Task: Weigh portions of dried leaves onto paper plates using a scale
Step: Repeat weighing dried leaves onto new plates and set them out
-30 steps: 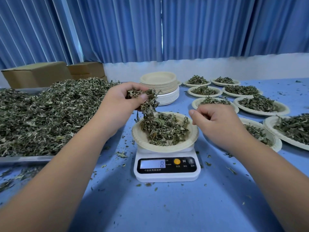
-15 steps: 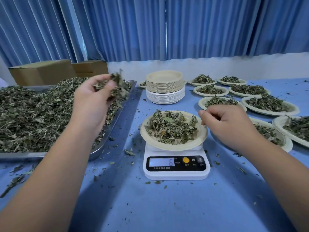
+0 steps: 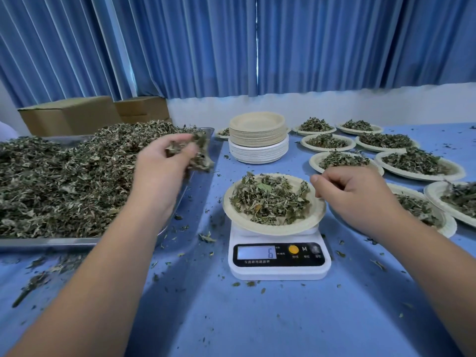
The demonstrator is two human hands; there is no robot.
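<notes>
A white digital scale [image 3: 279, 258] stands at the centre of the blue table, its display reading 6. On it sits a paper plate [image 3: 313, 215] holding a small heap of dried leaves [image 3: 268, 199]. My left hand [image 3: 159, 173] hovers over the right edge of a metal tray [image 3: 46, 242] piled with dried leaves [image 3: 64, 173], and holds a blurred clump of leaves [image 3: 198, 153] in its fingers. My right hand [image 3: 353, 194] hangs just right of the plate's rim, fingers curled, with nothing seen in it.
A stack of unused paper plates [image 3: 258, 136] stands behind the scale. Several filled plates [image 3: 419, 163] spread over the table's right side. Cardboard boxes [image 3: 69, 114] sit behind the tray. Leaf crumbs litter the blue cloth; blue curtains hang behind.
My left hand has carried its clump of leaves from above the plate leftward to the tray's edge. The scale reading dropped from 8 to 6. My right hand has hardly moved.
</notes>
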